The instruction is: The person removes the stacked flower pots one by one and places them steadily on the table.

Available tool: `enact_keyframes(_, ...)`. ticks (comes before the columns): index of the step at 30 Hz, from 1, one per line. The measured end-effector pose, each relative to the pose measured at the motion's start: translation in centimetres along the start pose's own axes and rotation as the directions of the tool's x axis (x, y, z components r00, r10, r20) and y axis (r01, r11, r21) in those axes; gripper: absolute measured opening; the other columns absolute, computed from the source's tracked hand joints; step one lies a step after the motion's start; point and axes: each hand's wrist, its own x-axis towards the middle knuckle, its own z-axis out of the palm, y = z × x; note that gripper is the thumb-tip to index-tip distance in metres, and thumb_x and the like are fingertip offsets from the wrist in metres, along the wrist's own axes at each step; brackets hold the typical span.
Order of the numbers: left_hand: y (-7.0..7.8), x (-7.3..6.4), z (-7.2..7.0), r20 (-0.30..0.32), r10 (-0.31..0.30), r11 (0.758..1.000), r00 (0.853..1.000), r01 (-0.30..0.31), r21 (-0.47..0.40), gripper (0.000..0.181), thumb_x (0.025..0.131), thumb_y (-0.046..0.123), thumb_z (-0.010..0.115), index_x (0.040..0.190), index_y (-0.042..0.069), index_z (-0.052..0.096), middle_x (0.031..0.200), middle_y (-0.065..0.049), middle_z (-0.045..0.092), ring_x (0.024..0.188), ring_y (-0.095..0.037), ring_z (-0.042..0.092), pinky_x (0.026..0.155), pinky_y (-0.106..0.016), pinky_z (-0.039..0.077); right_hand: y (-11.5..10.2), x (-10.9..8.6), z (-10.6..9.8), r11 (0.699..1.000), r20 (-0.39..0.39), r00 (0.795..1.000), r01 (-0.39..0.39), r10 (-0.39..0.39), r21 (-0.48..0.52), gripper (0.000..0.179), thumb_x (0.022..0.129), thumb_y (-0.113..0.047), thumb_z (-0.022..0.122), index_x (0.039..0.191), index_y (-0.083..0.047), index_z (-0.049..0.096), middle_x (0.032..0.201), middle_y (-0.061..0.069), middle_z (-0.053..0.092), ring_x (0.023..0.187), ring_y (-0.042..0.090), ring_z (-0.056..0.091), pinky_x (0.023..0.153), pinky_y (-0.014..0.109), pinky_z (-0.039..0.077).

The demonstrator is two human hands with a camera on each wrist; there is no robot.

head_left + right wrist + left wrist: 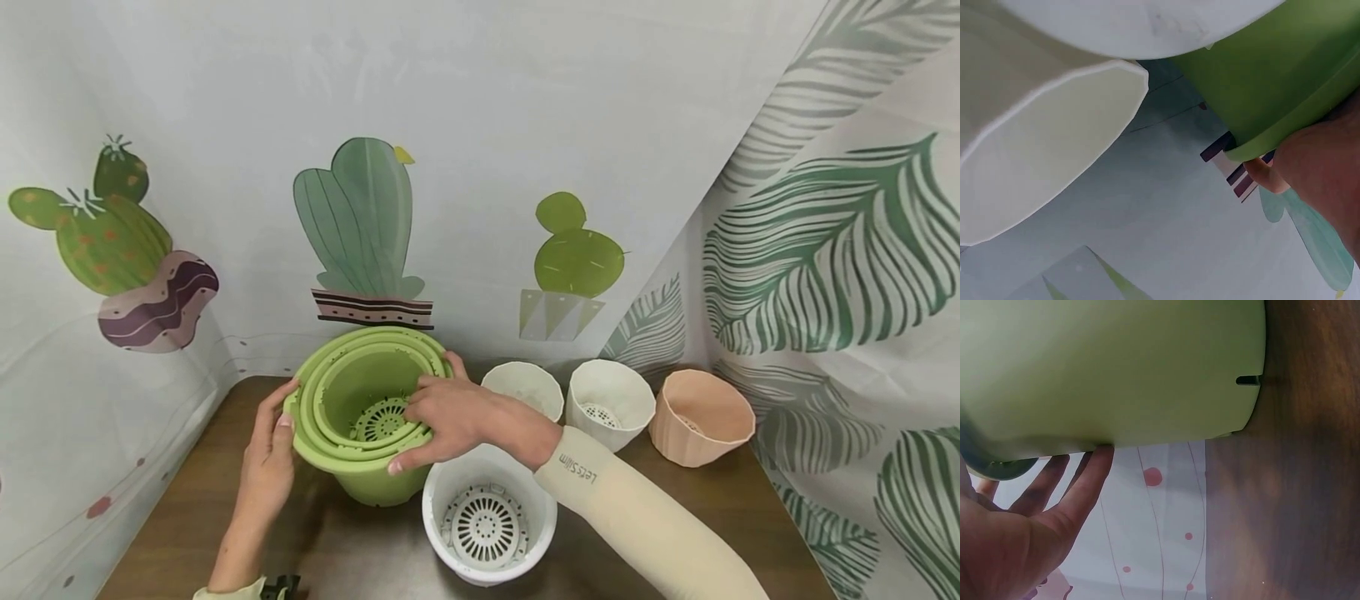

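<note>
A nested stack of green plastic flowerpots [375, 483], with slots in the innermost base, tilts toward me at the back left of the table. My left hand [268, 458] grips the outer rim on its left, thumb on the rim. In the left wrist view, that hand's fingers [1094, 478] touch the outer wall from below the rim. My right hand [450, 417] holds the right side of the stack, its thumb at the front rim and some fingers reaching over the inner rims. The right wrist view shows one finger curled at the green rim [1260, 145].
A white pot [487, 571] with a slotted base stands in front, beside the green stack. Behind it are two white faceted pots [521, 375] [611, 375] and a peach one [701, 417] in a row. A printed cloth [480, 125] hangs behind the brown table [360, 558].
</note>
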Motion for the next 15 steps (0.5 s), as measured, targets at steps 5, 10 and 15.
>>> enact_keyframes(5, 0.04, -0.01, 0.1, -0.007, 0.001, 1.0, 1.0, -0.001, 0.001, 0.048, 0.118, 0.023, 0.034, 0.165, 0.029, 0.04, 0.16, -0.004, 0.05, 0.118, 0.002, 0.054, 0.093, -0.009, 0.04, 0.16, -0.13, 0.15, 1.0, -0.028, 0.999, 0.017, -0.017, 0.008, 0.068, 0.09, -0.087, 0.052, 0.11, -0.026, 0.076, 0.102, -0.02, 0.065, 0.108, 0.008, 0.049, 0.118, 0.074, 0.01)
enact_keyframes(10, 0.01, -0.02, 0.11, -0.004, 0.004, 1.0, 1.0, -0.004, -0.01, 0.048, 0.118, 0.023, 0.034, 0.165, 0.029, 0.04, 0.159, -0.005, 0.05, 0.119, 0.002, 0.055, 0.094, -0.009, 0.041, 0.14, -0.28, 0.18, 0.999, -0.051, 0.998, 0.029, -0.028, 0.016, 0.061, 0.09, -0.085, 0.055, 0.098, -0.026, 0.071, 0.095, -0.02, 0.062, 0.105, 0.008, 0.049, 0.117, 0.073, 0.011)
enact_keyframes(15, 0.05, -0.05, 0.11, -0.001, 0.001, 1.0, 1.0, -0.001, -0.021, 0.048, 0.118, 0.023, 0.033, 0.165, 0.029, 0.039, 0.157, -0.008, 0.052, 0.115, 0.0, 0.057, 0.092, -0.01, 0.044, 0.2, -0.26, 0.19, 0.999, -0.081, 0.996, 0.043, -0.042, 0.017, 0.057, 0.089, -0.084, 0.059, 0.091, -0.027, 0.066, 0.091, -0.02, 0.06, 0.103, 0.008, 0.048, 0.115, 0.073, 0.014)
